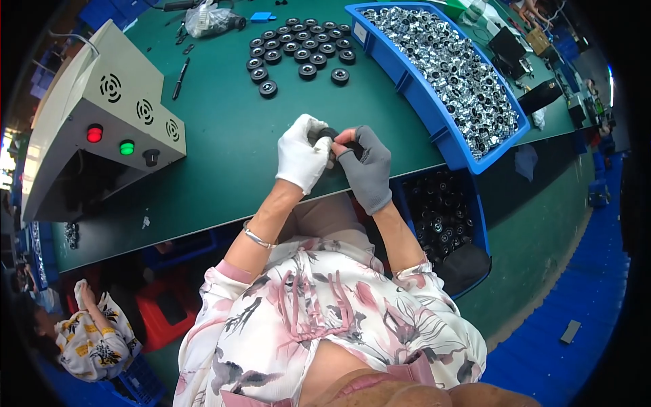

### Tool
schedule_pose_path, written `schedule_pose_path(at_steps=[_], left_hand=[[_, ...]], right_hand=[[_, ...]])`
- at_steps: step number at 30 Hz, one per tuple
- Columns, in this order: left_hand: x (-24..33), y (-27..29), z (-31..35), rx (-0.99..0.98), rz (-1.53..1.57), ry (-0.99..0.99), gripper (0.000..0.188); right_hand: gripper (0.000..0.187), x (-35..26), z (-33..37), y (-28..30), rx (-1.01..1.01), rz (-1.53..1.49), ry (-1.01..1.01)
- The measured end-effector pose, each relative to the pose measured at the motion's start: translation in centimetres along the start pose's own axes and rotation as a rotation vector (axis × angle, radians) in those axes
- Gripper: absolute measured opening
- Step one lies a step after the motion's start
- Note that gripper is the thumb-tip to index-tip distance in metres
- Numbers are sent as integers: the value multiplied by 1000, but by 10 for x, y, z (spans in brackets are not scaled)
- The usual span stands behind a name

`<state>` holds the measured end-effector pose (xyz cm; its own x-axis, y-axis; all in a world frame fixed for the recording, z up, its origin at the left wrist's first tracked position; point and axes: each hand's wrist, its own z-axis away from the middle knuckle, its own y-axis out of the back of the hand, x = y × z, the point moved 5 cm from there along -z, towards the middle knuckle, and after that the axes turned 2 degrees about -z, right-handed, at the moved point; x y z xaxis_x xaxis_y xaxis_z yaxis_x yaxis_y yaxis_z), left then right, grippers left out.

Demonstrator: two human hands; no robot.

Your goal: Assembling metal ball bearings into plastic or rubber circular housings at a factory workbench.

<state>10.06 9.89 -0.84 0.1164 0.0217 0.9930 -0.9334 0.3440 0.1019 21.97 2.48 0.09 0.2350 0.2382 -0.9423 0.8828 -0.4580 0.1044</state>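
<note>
Above the table's near edge, my left hand (304,154) in a white glove and my right hand (366,166) in a grey fingerless glove meet around a small black wheel (327,133). Fingers of both hands are closed on the wheel, and they cover most of it. Beyond my hands, several black wheels (308,70) with metal centres lie flat in a loose group. To the right, a long blue bin (407,87) is heaped with shiny metal parts (453,81).
A beige machine (129,95) with red and green buttons stands at the left. A black pen (181,78) and a clear plastic bag (207,20) lie on the green table (224,136). Below the edge at right, a blue crate (479,224) holds black wheels. Another person (95,332) sits lower left.
</note>
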Motion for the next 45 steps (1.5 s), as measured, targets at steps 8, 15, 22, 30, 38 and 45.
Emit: schedule_pose_path(at_steps=[8, 15, 22, 30, 38, 45], left_hand=[[-8, 1, -8, 94, -175, -185, 13], [0, 2, 4, 25, 104, -77, 13], [-1, 2, 16, -89, 359, -14, 30], [6, 7, 43, -58, 532, -4, 21], [-1, 15, 42, -97, 458, -69, 20], [-1, 11, 44, -169, 609, -17, 22]], right_hand=[[8, -4, 1, -1, 32, 22, 52], [11, -11, 2, 1, 3, -264, -136], [20, -4, -6, 6, -128, -286, -182], [15, -7, 7, -2, -50, -35, 0], [12, -43, 10, -7, -29, 329, 488], [12, -36, 6, 0, -16, 103, 229]])
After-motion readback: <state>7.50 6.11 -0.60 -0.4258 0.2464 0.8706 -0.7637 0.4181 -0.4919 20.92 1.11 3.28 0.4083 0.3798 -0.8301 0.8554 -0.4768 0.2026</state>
